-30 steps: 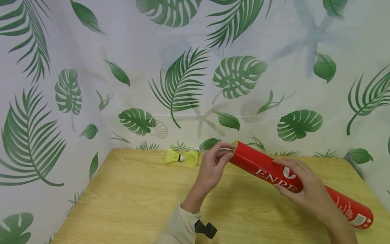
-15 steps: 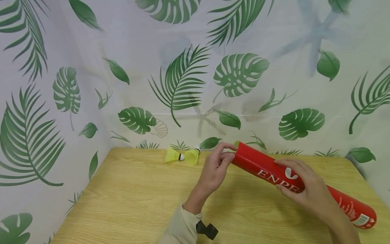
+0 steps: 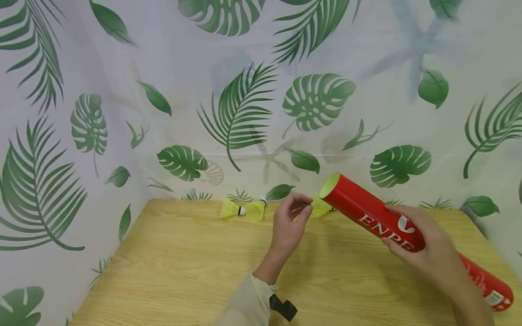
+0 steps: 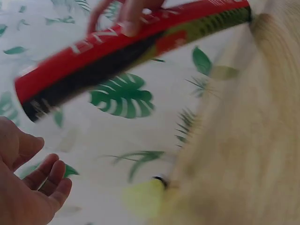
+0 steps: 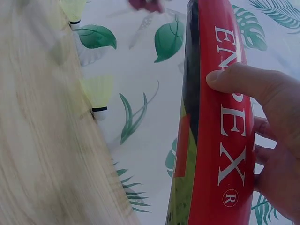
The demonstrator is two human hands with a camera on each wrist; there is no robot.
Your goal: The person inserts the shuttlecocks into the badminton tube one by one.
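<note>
Right hand (image 3: 424,253) grips red tube (image 3: 408,233) at mid-length, open mouth raised toward frame centre. Left hand (image 3: 290,222) pinches third yellow shuttlecock (image 3: 321,207) just left of and below tube mouth, clear of it. Two more shuttlecocks (image 3: 243,209) lie touching on wooden table (image 3: 171,271), centre-left by leaf-print backdrop (image 3: 122,90).

Progress, judged: three shuttlecocks out; how many remain inside tube cannot tell.

Versus half second ago: tube mouth lifted and pulled right; shuttlecock now free of it, left hand no longer at rim.

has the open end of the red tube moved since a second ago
Yes. The red shuttlecock tube, gripped by the right hand, has tipped up and rightward: its mouth now sits above the table's far edge, clear of the left hand.
</note>
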